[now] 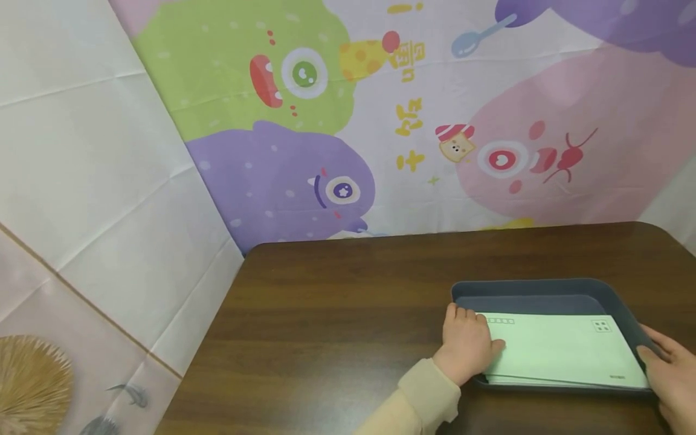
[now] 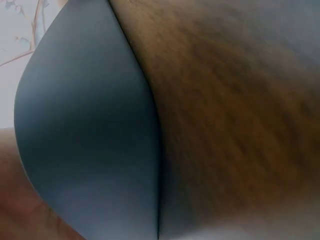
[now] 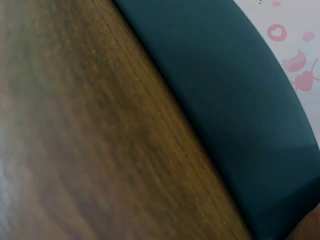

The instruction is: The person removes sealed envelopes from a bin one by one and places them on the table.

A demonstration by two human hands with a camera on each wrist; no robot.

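A dark blue-grey tray point(image 1: 530, 289) rests on the right part of the table. In it lies a small stack of pale green envelopes point(image 1: 560, 350), the top one printed with little boxes and a stamp square. My left hand point(image 1: 467, 341) grips the tray's left side, its thumb reaching inward over the envelopes' edge. At the opposite side my right hand point(image 1: 673, 370) holds the right rim, thumb on top and fingers along the outside wall. Both wrist views are filled by the tray's outer wall point(image 2: 90, 110), with only a bit of each hand showing.
The brown wooden table point(image 1: 326, 326) extends to the left of the tray. Behind it hangs a cloth point(image 1: 413, 199) with cartoon monsters. A pale patterned wall covering point(image 1: 109, 181) runs along the left side.
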